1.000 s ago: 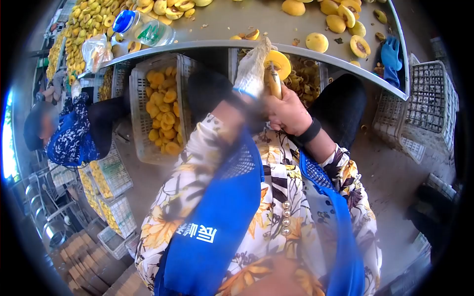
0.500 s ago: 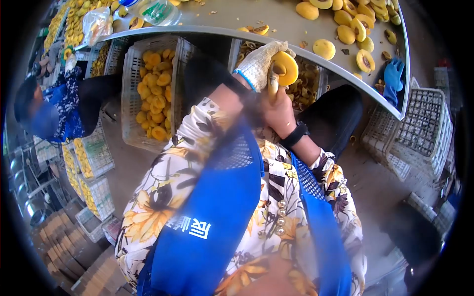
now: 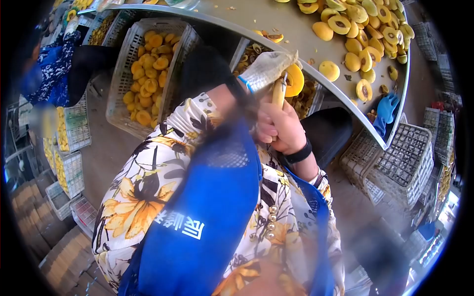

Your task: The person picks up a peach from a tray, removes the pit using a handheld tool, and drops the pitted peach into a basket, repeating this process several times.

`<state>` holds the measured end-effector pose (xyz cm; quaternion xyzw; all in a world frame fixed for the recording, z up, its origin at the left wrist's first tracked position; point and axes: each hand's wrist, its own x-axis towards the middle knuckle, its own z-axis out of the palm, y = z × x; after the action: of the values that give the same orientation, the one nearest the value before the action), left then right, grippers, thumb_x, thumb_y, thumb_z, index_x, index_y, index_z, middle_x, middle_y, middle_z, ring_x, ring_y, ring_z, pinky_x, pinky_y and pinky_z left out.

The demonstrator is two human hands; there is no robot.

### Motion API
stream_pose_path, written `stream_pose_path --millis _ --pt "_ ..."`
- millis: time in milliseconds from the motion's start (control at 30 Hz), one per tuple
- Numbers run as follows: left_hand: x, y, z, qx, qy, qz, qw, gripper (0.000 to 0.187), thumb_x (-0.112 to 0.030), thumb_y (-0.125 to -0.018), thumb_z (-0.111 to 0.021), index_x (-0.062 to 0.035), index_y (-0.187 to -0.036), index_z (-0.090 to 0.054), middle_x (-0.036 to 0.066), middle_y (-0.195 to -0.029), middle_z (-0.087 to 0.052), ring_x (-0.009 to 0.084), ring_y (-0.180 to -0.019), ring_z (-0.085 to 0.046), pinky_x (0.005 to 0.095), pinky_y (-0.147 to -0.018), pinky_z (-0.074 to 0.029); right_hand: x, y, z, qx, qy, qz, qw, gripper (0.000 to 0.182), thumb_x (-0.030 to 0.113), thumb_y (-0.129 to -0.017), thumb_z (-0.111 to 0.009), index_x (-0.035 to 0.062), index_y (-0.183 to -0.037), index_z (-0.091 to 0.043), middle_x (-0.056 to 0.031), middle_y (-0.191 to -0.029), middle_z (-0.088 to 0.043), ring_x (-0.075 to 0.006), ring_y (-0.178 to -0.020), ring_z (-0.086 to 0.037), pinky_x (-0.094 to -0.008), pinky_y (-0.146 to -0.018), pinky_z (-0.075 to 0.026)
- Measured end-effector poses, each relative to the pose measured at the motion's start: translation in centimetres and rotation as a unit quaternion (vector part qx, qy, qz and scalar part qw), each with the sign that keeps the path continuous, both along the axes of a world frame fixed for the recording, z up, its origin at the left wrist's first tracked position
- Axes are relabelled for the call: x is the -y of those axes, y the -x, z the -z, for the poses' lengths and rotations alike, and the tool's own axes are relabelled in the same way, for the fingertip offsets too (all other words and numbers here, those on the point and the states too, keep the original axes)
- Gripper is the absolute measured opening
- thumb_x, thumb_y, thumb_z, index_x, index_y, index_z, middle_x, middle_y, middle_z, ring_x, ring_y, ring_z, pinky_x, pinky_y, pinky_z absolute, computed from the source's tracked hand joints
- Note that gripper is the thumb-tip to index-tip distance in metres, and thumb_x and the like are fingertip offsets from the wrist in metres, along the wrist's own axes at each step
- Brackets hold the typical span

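My left hand [image 3: 269,70], in a pale glove with a blue cuff, is closed around a yellow-orange fruit half [image 3: 295,81]. My right hand [image 3: 282,124] is bare, with a black band at the wrist, and grips the pale handle of a small tool [image 3: 279,93]. The tool's narrow metal end is at the left side of the fruit half; whether it touches the flesh is hard to tell. Both hands are over my lap, just below the table edge. Behind them a crate [image 3: 239,53] of fruit pieces is partly hidden.
Many fruit halves [image 3: 365,59] lie on the metal table [image 3: 247,17]. A blue glove [image 3: 387,108] rests at its right corner. A crate of yellow fruit [image 3: 114,93] stands at left, stacked crates [image 3: 405,158] at right. Another person [image 3: 52,74] sits at far left.
The camera view has shifted, bringing more of the fruit pile into sight. The fruit half is turned more edge-on, and my right hand and the tool handle are lower relative to it.
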<state>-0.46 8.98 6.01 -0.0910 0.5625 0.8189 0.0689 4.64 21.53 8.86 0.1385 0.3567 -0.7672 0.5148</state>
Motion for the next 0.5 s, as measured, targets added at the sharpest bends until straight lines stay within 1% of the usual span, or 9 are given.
stream_pose_path --millis 67,167,267,300,333,367,400,433,500 --pt "-0.2 -0.5 -1.1 0.041 0.046 -0.030 0.998 0.029 -0.032 -0.085 -0.058 -0.0036 -0.079 -0.064 0.001 -0.068 -0.057 0.0074 -0.058 -0.050 0.0220 -0.056 -0.044 -0.3 0.0 -0.3 0.027 0.030 -0.006 0.999 0.007 0.004 -0.083 -0.045 0.0101 -0.086 -0.043 0.0015 -0.058 -0.039 -0.0059 -0.036 -0.032 -0.0221 -0.032 -0.027" --pt "0.0 -0.1 1.3 -0.060 -0.022 -0.021 0.998 0.030 -0.031 -0.085 -0.057 -0.0026 -0.080 -0.064 0.002 -0.070 -0.058 0.0083 -0.061 -0.052 0.0233 -0.058 -0.045 0.0 -0.4 -0.7 0.002 0.003 0.001 1.000 0.008 0.004 -0.083 -0.045 0.0101 -0.086 -0.043 0.0016 -0.057 -0.038 -0.0062 -0.035 -0.032 -0.0222 -0.031 -0.027" --pt "0.3 0.2 2.0 -0.010 -0.032 0.016 0.999 0.031 -0.031 -0.089 -0.050 -0.0023 -0.095 -0.059 0.003 -0.082 -0.061 0.0066 -0.064 -0.055 0.0216 -0.051 -0.045 0.7 -0.8 0.1 -0.072 -0.053 0.000 0.996 0.008 0.003 -0.083 -0.045 0.0101 -0.087 -0.044 0.0018 -0.055 -0.037 -0.0066 -0.035 -0.032 -0.0222 -0.031 -0.026" --pt "0.3 0.0 1.8 0.014 -0.039 0.001 0.999 0.031 -0.032 -0.089 -0.051 -0.0026 -0.094 -0.059 0.002 -0.080 -0.060 0.0071 -0.064 -0.055 0.0216 -0.051 -0.045 0.7 -0.8 1.0 -0.102 -0.062 -0.007 0.993 0.009 0.002 -0.083 -0.045 0.0101 -0.087 -0.044 0.0018 -0.055 -0.037 -0.0067 -0.035 -0.032 -0.0222 -0.031 -0.026" --pt "0.3 -0.4 1.5 0.037 -0.045 -0.014 0.998 0.031 -0.033 -0.088 -0.051 -0.0029 -0.093 -0.058 0.002 -0.078 -0.059 0.0077 -0.064 -0.055 0.0215 -0.051 -0.045 0.3 -0.6 2.3 -0.135 -0.057 -0.029 0.989 0.007 0.003 -0.082 -0.047 0.0070 -0.088 -0.046 0.0002 -0.059 -0.044 -0.0094 -0.041 -0.042 -0.0251 -0.036 -0.036" --pt "0.3 -0.8 1.2 0.062 -0.051 -0.030 0.996 0.032 -0.034 -0.088 -0.052 -0.0032 -0.092 -0.057 0.001 -0.077 -0.059 0.0082 -0.065 -0.055 0.0215 -0.051 -0.045 0.6 -0.7 3.7 -0.286 -0.145 -0.015 0.947 0.010 0.005 -0.081 -0.049 0.0040 -0.090 -0.048 -0.0070 -0.064 -0.050 -0.0161 -0.049 -0.048 -0.0297 -0.044 -0.040" --pt "-0.1 -0.5 0.5 0.134 -0.130 -0.073 0.980 0.031 -0.034 -0.087 -0.052 -0.0041 -0.094 -0.053 0.002 -0.075 -0.056 0.0115 -0.065 -0.057 0.0225 -0.053 -0.047 0.9 -0.9 5.0 -0.426 -0.229 0.000 0.875 0.015 0.007 -0.079 -0.050 0.0009 -0.092 -0.051 -0.0142 -0.070 -0.055 -0.0228 -0.057 -0.055 -0.0343 -0.051 -0.045" --pt "0.2 -0.4 1.6 0.136 -0.151 -0.092 0.975 0.033 -0.037 -0.088 -0.049 -0.0051 -0.095 -0.053 0.004 -0.080 -0.057 0.0138 -0.070 -0.057 0.0251 -0.057 -0.047 1.2 -1.1 5.8 -0.553 -0.305 0.017 0.775 0.021 0.009 -0.078 -0.052 -0.0021 -0.095 -0.053 -0.0213 -0.075 -0.061 -0.0294 -0.065 -0.062 -0.0389 -0.059 -0.049" --pt "1.2 0.0 3.6 0.113 -0.188 -0.131 0.967 0.030 -0.033 -0.089 -0.047 -0.0058 -0.100 -0.052 0.008 -0.087 -0.058 0.0170 -0.076 -0.058 0.0281 -0.063 -0.049 1.3 -1.1 6.2 -0.529 -0.316 0.038 0.787 0.024 0.013 -0.078 -0.053 -0.0039 -0.094 -0.052 -0.0253 -0.079 -0.060 -0.0352 -0.073 -0.062 -0.0388 -0.064 -0.049"
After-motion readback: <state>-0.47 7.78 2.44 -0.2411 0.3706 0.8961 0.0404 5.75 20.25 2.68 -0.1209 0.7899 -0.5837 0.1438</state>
